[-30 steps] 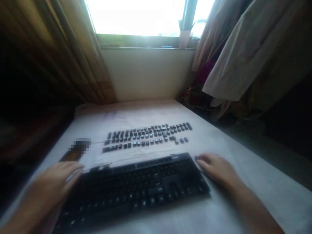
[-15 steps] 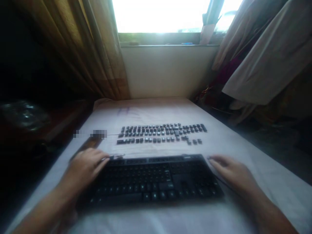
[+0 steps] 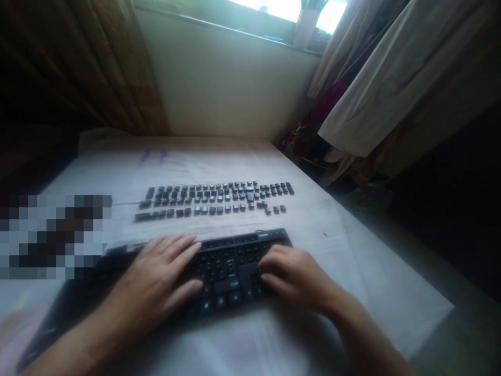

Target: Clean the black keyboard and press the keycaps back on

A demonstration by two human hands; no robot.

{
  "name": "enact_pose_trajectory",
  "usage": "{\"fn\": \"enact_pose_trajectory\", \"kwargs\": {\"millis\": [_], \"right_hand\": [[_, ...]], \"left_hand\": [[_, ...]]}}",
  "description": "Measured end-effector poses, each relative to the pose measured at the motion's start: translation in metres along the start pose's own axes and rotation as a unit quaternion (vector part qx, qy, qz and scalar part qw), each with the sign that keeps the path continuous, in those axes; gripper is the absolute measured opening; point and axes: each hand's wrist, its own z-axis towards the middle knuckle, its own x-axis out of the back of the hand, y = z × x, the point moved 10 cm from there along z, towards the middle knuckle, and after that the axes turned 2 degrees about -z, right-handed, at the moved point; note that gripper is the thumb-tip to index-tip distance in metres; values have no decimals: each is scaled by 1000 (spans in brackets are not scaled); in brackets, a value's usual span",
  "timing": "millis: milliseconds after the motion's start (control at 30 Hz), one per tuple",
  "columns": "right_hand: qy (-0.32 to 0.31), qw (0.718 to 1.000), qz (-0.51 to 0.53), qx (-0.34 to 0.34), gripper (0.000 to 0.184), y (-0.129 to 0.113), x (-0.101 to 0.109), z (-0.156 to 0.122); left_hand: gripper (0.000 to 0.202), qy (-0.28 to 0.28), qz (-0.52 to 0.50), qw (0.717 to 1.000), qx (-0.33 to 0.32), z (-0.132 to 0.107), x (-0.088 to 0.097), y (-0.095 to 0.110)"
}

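Observation:
A black keyboard (image 3: 230, 261) lies on a white-covered table (image 3: 352, 250) in front of me. My left hand (image 3: 156, 277) rests flat on its left half, fingers stretched out and apart. My right hand (image 3: 293, 274) lies on its right half, fingers curved down onto the keys, holding nothing. Beyond the keyboard, several loose black keycaps (image 3: 215, 197) are laid out in rows on the cloth.
A pixelated patch (image 3: 55, 235) covers something at the table's left. Brown curtains (image 3: 97, 68) hang at the back left. Pale cloth (image 3: 391, 83) hangs at the right over a dark heap. A window sill (image 3: 235, 26) and wall stand behind the table.
Both hands have moved from the keyboard's outer ends onto its keys. The view has tilted down and shifted.

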Motion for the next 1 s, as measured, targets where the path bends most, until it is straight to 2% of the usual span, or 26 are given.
{"fn": "enact_pose_trajectory", "kwargs": {"millis": [133, 300, 500, 700, 867, 1000], "right_hand": [[-45, 998, -36, -1, 12, -5, -10, 2], [-69, 995, -71, -7, 13, -8, -11, 5], [-88, 987, -135, -10, 8, -13, -9, 6], [-84, 984, -155, -3, 7, -15, -9, 7], [-74, 986, -150, 9, 9, -14, -10, 3], [-46, 987, -150, 30, 15, -16, -9, -1]], "left_hand": [[47, 13, -21, 1000, -11, 4, 4, 12], [32, 41, -70, 994, -69, 13, 14, 51], [36, -11, -100, 990, -98, 31, -6, 86], [37, -36, -115, 988, -95, 35, -21, 91], [38, -50, -118, 987, -98, 37, -20, 93], [33, -37, -124, 986, -102, 38, -16, 97]]}}
